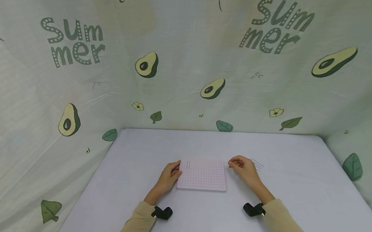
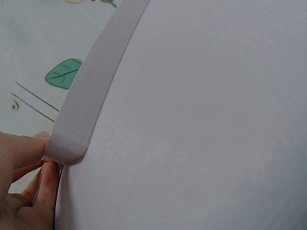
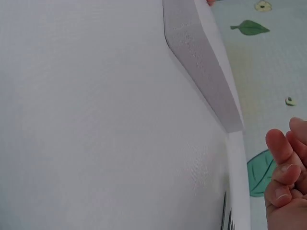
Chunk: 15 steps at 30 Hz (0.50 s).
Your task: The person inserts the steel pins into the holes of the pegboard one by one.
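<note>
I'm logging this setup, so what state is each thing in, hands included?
Pale pink rectangular board with dotted grid: flat on the white table.
Left hand: holding the board's left edge.
Right hand: fingers curled; whether it holds anything is unclear.
Two thin dark straight rods: upright in the board.
Loose thin dark rods: lying on the table.

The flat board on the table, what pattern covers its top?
Rows of small dots on pale pink; the head view shows the board best.
</note>
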Tool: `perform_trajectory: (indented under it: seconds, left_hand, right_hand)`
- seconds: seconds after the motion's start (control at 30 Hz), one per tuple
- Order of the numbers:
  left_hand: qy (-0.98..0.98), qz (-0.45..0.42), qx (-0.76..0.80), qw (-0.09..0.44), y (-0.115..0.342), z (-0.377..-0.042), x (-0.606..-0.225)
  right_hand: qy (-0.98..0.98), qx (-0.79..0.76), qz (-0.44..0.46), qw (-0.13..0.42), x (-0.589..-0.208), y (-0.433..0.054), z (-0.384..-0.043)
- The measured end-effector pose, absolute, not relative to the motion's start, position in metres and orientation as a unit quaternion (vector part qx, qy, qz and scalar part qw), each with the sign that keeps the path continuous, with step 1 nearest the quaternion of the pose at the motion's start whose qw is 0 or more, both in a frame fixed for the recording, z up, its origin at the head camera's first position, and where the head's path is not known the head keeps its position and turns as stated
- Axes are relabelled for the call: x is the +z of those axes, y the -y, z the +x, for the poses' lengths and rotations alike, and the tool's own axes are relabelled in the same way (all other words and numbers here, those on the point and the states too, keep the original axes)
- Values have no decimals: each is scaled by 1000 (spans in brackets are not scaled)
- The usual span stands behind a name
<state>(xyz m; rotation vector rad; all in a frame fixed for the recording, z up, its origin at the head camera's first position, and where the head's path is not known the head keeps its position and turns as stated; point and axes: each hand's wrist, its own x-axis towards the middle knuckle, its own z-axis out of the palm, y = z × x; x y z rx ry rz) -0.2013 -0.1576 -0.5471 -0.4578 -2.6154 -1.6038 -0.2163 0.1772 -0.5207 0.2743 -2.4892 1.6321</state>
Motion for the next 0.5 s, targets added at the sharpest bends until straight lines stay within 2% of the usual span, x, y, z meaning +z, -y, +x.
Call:
perform_trajectory:
  seconds: [0.5]
  left_hand:
    - [850, -123, -512, 15, 151, -200, -543]
  right_hand:
    - [849, 515, 68, 100, -527, -215, -199]
